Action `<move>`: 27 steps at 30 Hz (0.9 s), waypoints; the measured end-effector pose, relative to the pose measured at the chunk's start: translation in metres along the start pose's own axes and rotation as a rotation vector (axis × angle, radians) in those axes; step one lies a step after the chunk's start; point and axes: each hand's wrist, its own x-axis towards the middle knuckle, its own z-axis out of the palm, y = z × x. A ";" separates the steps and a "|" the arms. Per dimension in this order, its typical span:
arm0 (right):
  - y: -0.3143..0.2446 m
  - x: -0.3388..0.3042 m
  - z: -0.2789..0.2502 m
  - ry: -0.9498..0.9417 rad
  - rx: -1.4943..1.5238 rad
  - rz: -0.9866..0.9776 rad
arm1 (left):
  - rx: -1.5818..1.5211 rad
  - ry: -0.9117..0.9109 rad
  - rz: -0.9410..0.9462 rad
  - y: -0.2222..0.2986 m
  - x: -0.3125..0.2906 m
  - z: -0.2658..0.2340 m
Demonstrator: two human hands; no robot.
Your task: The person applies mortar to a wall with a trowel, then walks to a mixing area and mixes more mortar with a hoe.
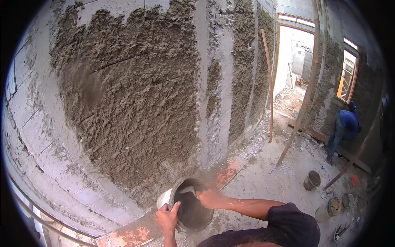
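Observation:
A bucket [165, 199] with a pale outside and grey mortar inside stands tilted below me, close to the wall. My left hand [167, 217] is closed on its near left rim, thumb over the edge. Inside the mouth of the bucket, my right hand [210, 199] is closed around a pale, curved scoop-like tool [187, 189], whose lower part is hidden. The wall beyond carries a rough coat of wet mortar [140, 86], split by smooth pale vertical strips [224, 94].
Mortar-spattered reddish boards [127, 238] run along the wall's foot. To the right, wooden poles [268, 82] lean near a doorway [294, 53]. A bent-over co-worker in blue [347, 125] is by the window. More buckets [312, 180] and rubble lie on the floor.

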 end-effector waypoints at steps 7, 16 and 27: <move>0.004 -0.035 0.046 -0.079 -0.012 -0.194 | 0.168 -0.018 0.119 0.038 -0.015 -0.006; 0.020 -0.052 0.068 -0.256 0.844 0.085 | 0.150 -0.360 0.764 0.093 -0.029 -0.006; -0.041 -0.059 0.085 -0.486 2.003 -0.064 | 0.084 -0.133 0.367 0.066 -0.017 -0.029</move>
